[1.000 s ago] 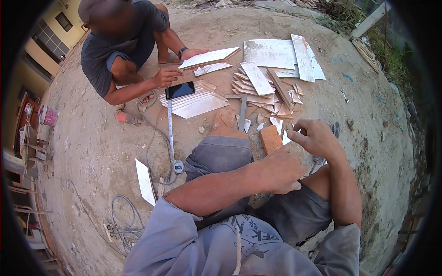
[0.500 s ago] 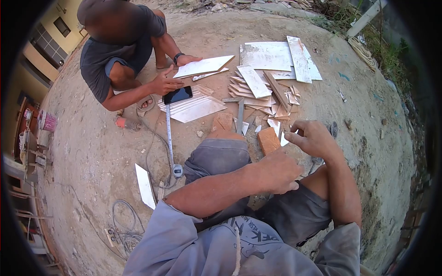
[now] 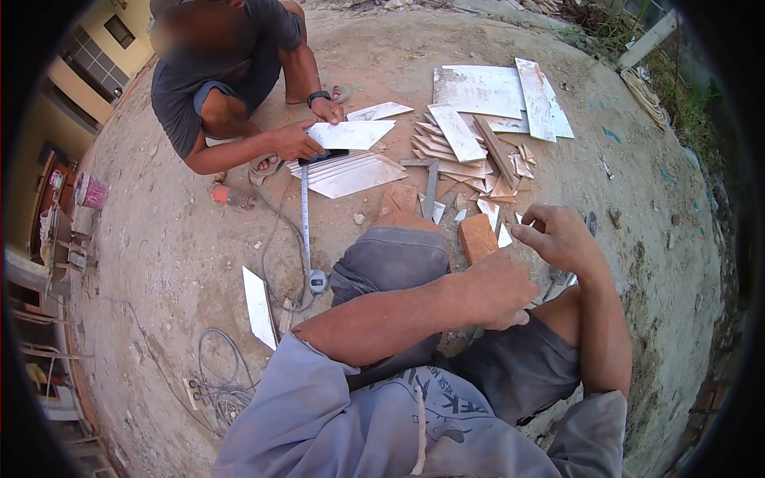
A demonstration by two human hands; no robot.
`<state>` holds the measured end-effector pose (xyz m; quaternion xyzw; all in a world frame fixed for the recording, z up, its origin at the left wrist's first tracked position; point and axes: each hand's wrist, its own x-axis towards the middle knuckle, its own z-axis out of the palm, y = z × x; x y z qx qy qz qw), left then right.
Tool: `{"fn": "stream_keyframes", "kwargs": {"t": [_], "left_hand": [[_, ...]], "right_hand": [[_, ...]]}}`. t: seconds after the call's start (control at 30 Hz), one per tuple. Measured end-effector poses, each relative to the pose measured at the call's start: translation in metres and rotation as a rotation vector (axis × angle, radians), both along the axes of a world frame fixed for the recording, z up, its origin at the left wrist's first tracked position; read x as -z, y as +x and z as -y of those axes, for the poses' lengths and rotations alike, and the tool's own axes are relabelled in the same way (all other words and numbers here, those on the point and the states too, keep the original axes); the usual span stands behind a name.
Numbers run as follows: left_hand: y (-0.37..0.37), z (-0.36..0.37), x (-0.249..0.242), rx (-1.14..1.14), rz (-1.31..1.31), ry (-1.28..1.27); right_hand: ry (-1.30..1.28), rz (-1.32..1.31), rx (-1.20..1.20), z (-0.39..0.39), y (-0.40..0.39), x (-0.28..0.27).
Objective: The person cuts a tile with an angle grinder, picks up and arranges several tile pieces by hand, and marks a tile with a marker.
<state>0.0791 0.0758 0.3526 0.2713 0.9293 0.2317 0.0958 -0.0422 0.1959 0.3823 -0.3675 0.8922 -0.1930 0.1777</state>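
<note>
Brick (image 3: 478, 238) lies on the dirt (image 3: 183, 263) just beyond the wearer's two hands, and from my remote seat it reads as one of the things nearest to them. I see the left hand (image 3: 502, 291) from the back, over the lap, its fingers curled under; I cannot tell whether they are clamped on anything. The right hand (image 3: 562, 239) is raised, fingers bent, thumb close to the forefinger; I cannot tell whether those tips meet or pinch something small.

Past the brick I have white shards (image 3: 488, 210), a metal square (image 3: 431, 190) and a heap of cut tiles (image 3: 446, 154), a brown strip (image 3: 496, 153) lying across it and larger white panels (image 3: 478, 89) behind.

Ahead on the left, a co-worker (image 3: 179, 99) crouches, and I see the co-worker's hands (image 3: 299, 142) holding a white tile (image 3: 352, 134) over a row of stacked tiles (image 3: 351, 180). A phone (image 3: 338, 154) shows partly beneath it. From there a tape measure (image 3: 318, 281) stretches its blade back toward the wearer, its case near the left knee (image 3: 390, 251). Farther left I make out a red power tool (image 3: 231, 197) and coiled cable (image 3: 227, 386).
</note>
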Motion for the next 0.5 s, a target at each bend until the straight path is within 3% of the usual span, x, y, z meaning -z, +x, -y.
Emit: {"fn": "stream_keyframes", "kwargs": {"t": [0.5], "left_hand": [[0.0007, 0.0064, -0.0035, -0.032, 0.02, -0.034]], "right_hand": [[-0.017, -0.04, 0.008, -0.0041, -0.0016, 0.0051]]}}
